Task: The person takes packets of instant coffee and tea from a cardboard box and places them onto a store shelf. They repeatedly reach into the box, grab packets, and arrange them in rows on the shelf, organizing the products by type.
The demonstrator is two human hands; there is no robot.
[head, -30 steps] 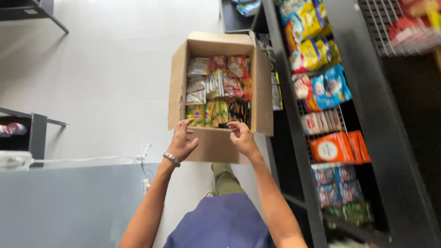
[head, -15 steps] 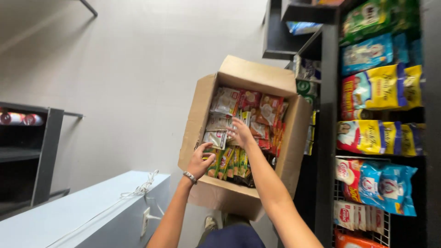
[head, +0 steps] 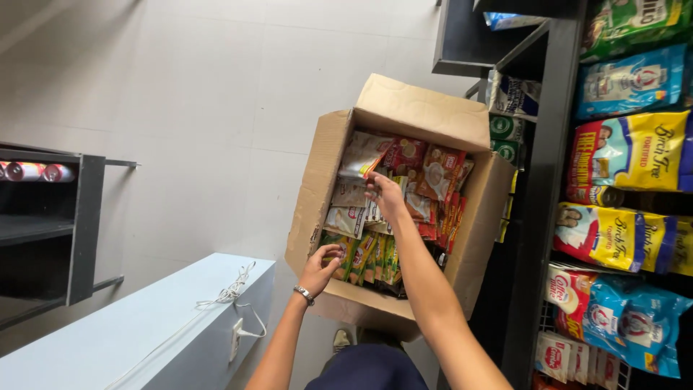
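An open cardboard box (head: 328,155) sits on the floor below me, packed with several small snack and drink-mix sachets (head: 426,170) in red, white and green. My right hand (head: 385,195) reaches deep into the middle of the box, fingers curled on the white sachets there. My left hand (head: 321,266), with a bracelet on the wrist, rests at the near end of the box on the green and yellow packets (head: 364,256), fingers closed on one of them.
A black shelf rack (head: 538,217) stands at the right, stocked with yellow, blue and green bags. A pale blue counter (head: 137,325) with a white cable lies at lower left. A dark shelf unit (head: 79,224) holds cans at the far left. The floor is grey tile.
My view has shifted closer to the box. My right hand went from the box's near edge deep into the sachets. My left hand moved from the outer rim onto the green packets.
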